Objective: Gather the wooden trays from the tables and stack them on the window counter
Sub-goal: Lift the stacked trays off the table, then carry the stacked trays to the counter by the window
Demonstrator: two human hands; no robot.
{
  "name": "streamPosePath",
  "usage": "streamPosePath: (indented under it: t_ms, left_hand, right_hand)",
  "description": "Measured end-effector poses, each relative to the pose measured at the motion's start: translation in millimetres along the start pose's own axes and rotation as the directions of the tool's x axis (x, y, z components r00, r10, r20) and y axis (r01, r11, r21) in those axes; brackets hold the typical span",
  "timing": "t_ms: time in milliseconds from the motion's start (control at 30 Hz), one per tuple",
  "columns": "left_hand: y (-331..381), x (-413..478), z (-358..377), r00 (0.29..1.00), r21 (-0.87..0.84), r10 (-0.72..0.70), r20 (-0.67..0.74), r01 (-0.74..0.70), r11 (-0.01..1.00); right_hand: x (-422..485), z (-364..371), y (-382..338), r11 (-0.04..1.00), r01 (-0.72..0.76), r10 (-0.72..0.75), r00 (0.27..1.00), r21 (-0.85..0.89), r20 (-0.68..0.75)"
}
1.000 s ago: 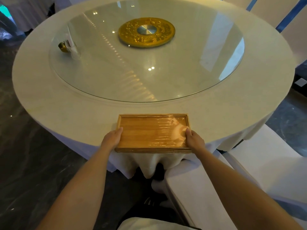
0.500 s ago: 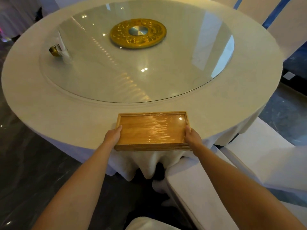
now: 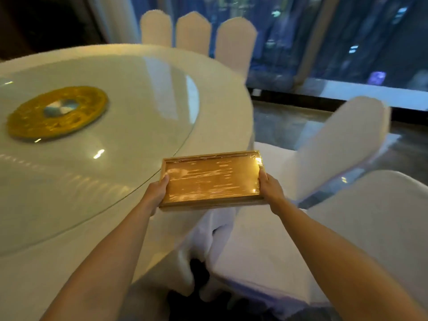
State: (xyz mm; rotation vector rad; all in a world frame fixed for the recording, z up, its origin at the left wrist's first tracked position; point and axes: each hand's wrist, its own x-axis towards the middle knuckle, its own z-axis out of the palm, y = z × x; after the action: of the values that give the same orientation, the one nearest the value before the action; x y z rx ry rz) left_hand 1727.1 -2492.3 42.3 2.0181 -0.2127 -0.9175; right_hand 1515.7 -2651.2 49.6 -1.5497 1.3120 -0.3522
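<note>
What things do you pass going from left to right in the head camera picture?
Gold disc → left hand → wooden tray → right hand → white covered chair.

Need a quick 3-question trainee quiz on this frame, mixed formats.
1. True or false: the rectangular wooden tray is held by one hand only.
2. What lies at the centre of the round glass turntable?
A. gold disc
B. teapot
C. folded napkin
3. Fill in: the chairs wear ____ fabric covers.

Key:
1. False; the left hand and right hand grip its short ends.
2. A, the gold disc.
3. White; see the white-covered chair.
</note>
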Motion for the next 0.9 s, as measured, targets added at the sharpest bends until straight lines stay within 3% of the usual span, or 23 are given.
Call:
streamPosePath:
  t_ms: [167, 400, 600, 900]
  left_hand:
    - [73.0, -12.8, 80.7, 0.96, 0.109, 0.161, 0.231, -0.19, 0.976]
    - [136.3, -81.9, 214.7, 0.814, 0.165, 0.314, 0.489, -0.44, 0.883]
    - [154.3, -164.4, 322.3, 0.695, 0.184, 0.326, 0.641, -0.552, 0.813]
    - [150.3, -276.7, 480.3, 0.647, 0.178, 0.328, 0.689, -0.589, 0.788]
  right_hand:
    - [-23.0, -91.8, 18.4, 0.989, -0.07, 0.103, 0.959, 0.13, -0.265]
    - [-84.4, -220.4, 62.9, 0.958, -0.088, 0.234, 0.789, 0.272, -0.568]
    - [-132.3, -324.8, 123.9, 0.934, -0.093, 0.322, 0.638, 0.345, -0.699]
    - [-185.7, -479.3, 214.9, 0.935, -0.105, 0.336, 0.567, 0.338, -0.752]
